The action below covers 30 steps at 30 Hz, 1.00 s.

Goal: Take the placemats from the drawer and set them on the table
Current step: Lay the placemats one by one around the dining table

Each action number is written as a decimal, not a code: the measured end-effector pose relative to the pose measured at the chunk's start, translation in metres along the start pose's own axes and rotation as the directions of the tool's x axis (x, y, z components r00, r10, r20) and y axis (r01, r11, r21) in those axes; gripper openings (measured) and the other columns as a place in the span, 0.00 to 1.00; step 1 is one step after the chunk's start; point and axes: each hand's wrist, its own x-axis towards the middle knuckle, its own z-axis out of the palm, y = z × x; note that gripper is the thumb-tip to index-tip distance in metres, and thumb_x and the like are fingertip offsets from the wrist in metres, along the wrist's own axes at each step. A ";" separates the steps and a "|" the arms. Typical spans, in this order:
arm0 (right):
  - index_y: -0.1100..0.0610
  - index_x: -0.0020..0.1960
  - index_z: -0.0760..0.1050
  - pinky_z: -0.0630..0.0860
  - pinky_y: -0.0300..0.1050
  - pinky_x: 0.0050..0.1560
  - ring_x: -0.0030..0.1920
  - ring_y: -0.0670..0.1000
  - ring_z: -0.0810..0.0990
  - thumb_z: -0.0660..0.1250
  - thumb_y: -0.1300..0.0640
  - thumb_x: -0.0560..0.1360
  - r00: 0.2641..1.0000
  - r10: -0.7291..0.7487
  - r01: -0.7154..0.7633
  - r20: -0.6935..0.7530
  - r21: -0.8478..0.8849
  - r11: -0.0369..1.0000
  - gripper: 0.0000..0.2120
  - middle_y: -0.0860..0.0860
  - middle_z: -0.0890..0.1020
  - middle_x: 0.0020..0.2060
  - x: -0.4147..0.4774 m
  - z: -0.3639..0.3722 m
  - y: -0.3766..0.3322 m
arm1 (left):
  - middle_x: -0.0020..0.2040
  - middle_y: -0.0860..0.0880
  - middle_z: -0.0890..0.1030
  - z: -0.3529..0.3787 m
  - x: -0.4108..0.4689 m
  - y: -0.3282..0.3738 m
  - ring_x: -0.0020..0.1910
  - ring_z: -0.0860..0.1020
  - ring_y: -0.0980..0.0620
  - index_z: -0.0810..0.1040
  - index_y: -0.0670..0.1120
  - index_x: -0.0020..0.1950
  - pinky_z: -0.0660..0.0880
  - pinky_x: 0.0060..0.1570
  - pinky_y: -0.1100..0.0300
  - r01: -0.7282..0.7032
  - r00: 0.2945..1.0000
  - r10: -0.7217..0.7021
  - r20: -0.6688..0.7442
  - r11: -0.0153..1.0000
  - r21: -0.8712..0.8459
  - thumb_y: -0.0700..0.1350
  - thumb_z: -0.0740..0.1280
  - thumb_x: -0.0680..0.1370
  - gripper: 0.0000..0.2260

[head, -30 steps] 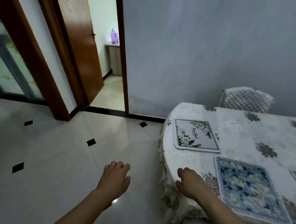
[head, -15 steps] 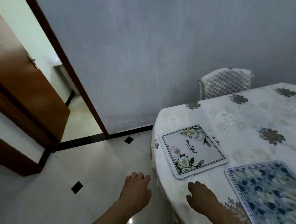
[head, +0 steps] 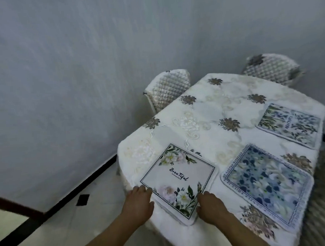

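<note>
Three placemats lie flat on the table (head: 204, 109), which wears a white embroidered cloth. The nearest is a white floral placemat (head: 179, 176) with "Beautiful" printed on it. To its right lies a blue floral placemat (head: 266, 185), and a third blue-green placemat (head: 290, 125) sits at the far right edge. My left hand (head: 138, 203) rests on the cloth, fingertips touching the white mat's near-left edge. My right hand (head: 209, 203) touches its near-right edge with fingers relaxed. Neither hand holds anything. No drawer is in view.
Two quilted white chairs stand at the table's far side, one at the left (head: 168, 88) and one at the back right (head: 271, 68). A grey wall (head: 81, 89) runs along the left. Pale floor tiles with black insets (head: 83, 199) lie beside the table.
The view swung right, away from the doorway and onto the table. Both hands moved forward over the table edge to the near corner of the white floral placemat.
</note>
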 end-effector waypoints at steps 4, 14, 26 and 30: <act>0.55 0.66 0.68 0.72 0.47 0.57 0.60 0.58 0.74 0.59 0.52 0.77 0.976 0.219 -0.219 0.017 0.114 0.969 0.19 0.57 0.74 0.59 -0.011 0.010 -0.028 | 0.59 0.45 0.75 -0.009 0.048 -0.036 0.58 0.72 0.43 0.71 0.48 0.61 0.68 0.54 0.50 -0.173 0.985 0.170 0.039 0.981 0.089 0.53 0.60 0.77 0.15; 0.54 0.51 0.67 0.72 0.48 0.50 0.54 0.59 0.75 0.59 0.55 0.75 0.871 0.485 -0.471 0.075 0.406 0.783 0.06 0.59 0.74 0.54 -0.011 0.037 -0.059 | 0.62 0.42 0.71 0.007 0.138 -0.056 0.60 0.71 0.42 0.64 0.45 0.70 0.70 0.55 0.52 -0.240 0.941 0.226 0.253 0.970 0.026 0.51 0.61 0.77 0.24; 0.55 0.45 0.67 0.73 0.49 0.39 0.39 0.58 0.75 0.64 0.56 0.75 0.692 0.709 -0.487 -0.135 0.639 0.596 0.06 0.55 0.71 0.43 0.042 0.035 -0.061 | 0.45 0.43 0.75 0.012 0.177 -0.065 0.42 0.75 0.46 0.65 0.40 0.52 0.69 0.38 0.58 0.167 0.950 0.007 0.313 0.833 -0.527 0.44 0.69 0.76 0.14; 0.55 0.43 0.68 0.69 0.47 0.37 0.38 0.55 0.74 0.65 0.57 0.75 0.661 0.733 -0.470 -0.159 0.674 0.570 0.05 0.54 0.72 0.41 0.053 0.023 -0.075 | 0.37 0.50 0.73 0.007 0.186 -0.072 0.33 0.73 0.55 0.66 0.43 0.50 0.63 0.27 0.65 0.115 0.961 0.072 0.267 0.775 -0.621 0.38 0.67 0.76 0.10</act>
